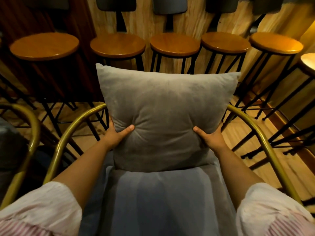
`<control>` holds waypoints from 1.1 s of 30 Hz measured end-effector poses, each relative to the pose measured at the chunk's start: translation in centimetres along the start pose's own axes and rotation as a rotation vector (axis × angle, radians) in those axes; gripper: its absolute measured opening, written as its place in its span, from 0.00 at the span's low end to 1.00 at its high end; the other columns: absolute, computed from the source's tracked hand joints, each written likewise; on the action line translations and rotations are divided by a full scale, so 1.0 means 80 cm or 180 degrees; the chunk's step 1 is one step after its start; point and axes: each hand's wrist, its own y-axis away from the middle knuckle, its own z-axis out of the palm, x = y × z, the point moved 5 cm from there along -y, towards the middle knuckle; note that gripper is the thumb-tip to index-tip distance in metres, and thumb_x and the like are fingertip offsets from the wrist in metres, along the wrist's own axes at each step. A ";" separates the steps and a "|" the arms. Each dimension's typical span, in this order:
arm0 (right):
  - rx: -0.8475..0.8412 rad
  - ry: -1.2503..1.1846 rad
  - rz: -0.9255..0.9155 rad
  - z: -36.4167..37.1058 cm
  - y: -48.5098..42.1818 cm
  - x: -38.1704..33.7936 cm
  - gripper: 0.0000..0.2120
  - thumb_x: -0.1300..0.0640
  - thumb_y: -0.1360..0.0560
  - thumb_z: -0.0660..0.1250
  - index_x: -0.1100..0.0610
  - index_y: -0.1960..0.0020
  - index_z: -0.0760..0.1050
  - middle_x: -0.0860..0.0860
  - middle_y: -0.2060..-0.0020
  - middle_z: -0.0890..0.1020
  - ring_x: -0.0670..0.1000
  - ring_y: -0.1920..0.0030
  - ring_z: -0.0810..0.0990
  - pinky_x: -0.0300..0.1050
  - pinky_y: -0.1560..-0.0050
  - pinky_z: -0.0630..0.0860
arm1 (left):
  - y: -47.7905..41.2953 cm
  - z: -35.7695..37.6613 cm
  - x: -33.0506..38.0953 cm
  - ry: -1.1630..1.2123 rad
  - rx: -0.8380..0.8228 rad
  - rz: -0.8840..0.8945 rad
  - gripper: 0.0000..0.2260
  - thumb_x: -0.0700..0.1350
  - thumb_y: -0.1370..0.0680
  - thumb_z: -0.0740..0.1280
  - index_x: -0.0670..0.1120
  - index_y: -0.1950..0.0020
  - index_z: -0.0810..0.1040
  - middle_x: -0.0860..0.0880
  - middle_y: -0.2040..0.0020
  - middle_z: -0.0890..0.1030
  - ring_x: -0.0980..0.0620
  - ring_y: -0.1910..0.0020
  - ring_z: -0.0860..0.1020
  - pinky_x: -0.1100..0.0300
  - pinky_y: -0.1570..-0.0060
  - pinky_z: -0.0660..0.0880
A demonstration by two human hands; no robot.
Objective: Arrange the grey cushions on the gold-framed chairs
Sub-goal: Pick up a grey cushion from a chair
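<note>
A square grey cushion (163, 113) stands upright at the back of a gold-framed chair (71, 132), its lower edge resting on the chair's grey seat pad (162, 193). My left hand (115, 133) grips the cushion's lower left side, thumb pressed into the front. My right hand (211, 137) grips the lower right side the same way. The gold arm rails curve down on both sides of my forearms. The chair's back is hidden behind the cushion.
A second gold-framed chair (32, 133) stands at the left edge. Several round wooden bar stools (174, 44) on black legs line a wooden counter front behind the chair. Wooden floor shows to the right.
</note>
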 end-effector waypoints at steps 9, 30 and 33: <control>-0.0178 0.0494 0.0223 -0.014 0.055 -0.041 0.45 0.49 0.32 0.75 0.56 0.24 0.54 0.55 0.27 0.66 0.58 0.28 0.66 0.52 0.30 0.65 | 0.063 -0.011 0.023 0.0162 -0.0012 0.0090 0.46 0.55 0.30 0.72 0.55 0.22 0.45 0.46 0.22 0.59 0.43 0.25 0.61 0.42 0.29 0.63; -0.2174 0.0439 -0.0667 0.137 0.490 -0.277 0.30 0.49 0.23 0.64 0.57 0.25 0.60 0.57 0.26 0.65 0.55 0.26 0.64 0.47 0.31 0.63 | 0.535 -0.265 0.097 -0.1055 0.0679 0.0279 0.25 0.53 0.21 0.61 0.40 0.29 0.68 0.41 0.31 0.73 0.43 0.30 0.70 0.58 0.35 0.65; -0.2360 0.0616 -0.0730 0.189 0.537 -0.291 0.33 0.47 0.24 0.65 0.57 0.24 0.57 0.56 0.25 0.63 0.56 0.26 0.63 0.52 0.28 0.64 | 0.566 -0.336 0.065 -0.1104 0.0872 0.0049 0.26 0.51 0.20 0.60 0.40 0.25 0.62 0.41 0.25 0.65 0.44 0.26 0.63 0.58 0.30 0.59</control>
